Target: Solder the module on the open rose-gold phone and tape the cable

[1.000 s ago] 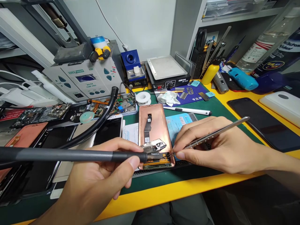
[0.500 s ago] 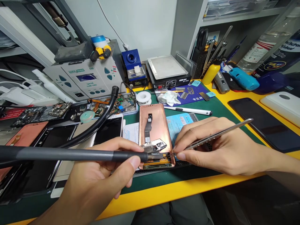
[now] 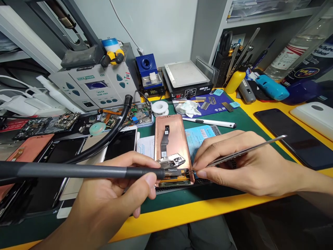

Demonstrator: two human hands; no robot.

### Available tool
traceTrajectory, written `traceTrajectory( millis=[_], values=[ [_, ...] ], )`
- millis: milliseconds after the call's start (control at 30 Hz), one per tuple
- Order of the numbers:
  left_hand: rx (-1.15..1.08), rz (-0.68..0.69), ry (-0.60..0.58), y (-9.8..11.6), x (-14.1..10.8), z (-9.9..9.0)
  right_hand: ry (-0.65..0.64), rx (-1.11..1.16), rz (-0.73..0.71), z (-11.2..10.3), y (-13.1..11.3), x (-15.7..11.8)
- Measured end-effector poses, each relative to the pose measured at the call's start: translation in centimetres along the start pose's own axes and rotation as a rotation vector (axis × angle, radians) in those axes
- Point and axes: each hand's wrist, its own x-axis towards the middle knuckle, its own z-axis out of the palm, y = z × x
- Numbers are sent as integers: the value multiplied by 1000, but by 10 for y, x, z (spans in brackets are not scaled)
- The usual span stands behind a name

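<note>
My left hand (image 3: 104, 205) is closed around the grip of a dark grey soldering iron (image 3: 104, 172). The iron's metal tip points right, over the lower end of a copper-coloured phone display panel (image 3: 175, 133). In my right hand (image 3: 249, 166) is a pair of metal tweezers (image 3: 241, 151), gripped between thumb and fingers. Their points meet the dark and orange flex circuit (image 3: 177, 172) near the panel's lower right corner, close to the iron's tip; exact contact is too small to tell. A black ribbon cable (image 3: 164, 140) and a crumpled silvery flap (image 3: 170, 161) lie on the panel.
A hot-air rework station (image 3: 96, 86) stands back left, its black hose (image 3: 117, 126) arching above several phone parts. Behind the panel are a solder spool (image 3: 160, 108), a white pen-like tool (image 3: 209, 122) and a heating plate (image 3: 186, 74). A black phone (image 3: 288, 135) lies right.
Both hands keep their grips and almost the same places. The rear end of the tweezers has dipped slightly and shifted right; the left hand's lower fingers have moved a little.
</note>
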Motion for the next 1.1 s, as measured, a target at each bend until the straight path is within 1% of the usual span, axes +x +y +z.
traceTrajectory(
  millis=[167,400,700,900,1100],
  values=[
    [12,6,1,-1,1,0,5,-7,-13,-1,-1,-1],
    [-42,9,30,0,0,2,3,-9,-1,-1,0,0],
    [-22,14,39,-4,1,-1,18,-14,7,1,-1,0],
    [1,21,-4,4,-2,0,14,-30,-3,0,-1,0],
    [11,32,-5,10,-3,0,20,-62,-23,0,0,0]
  ],
)
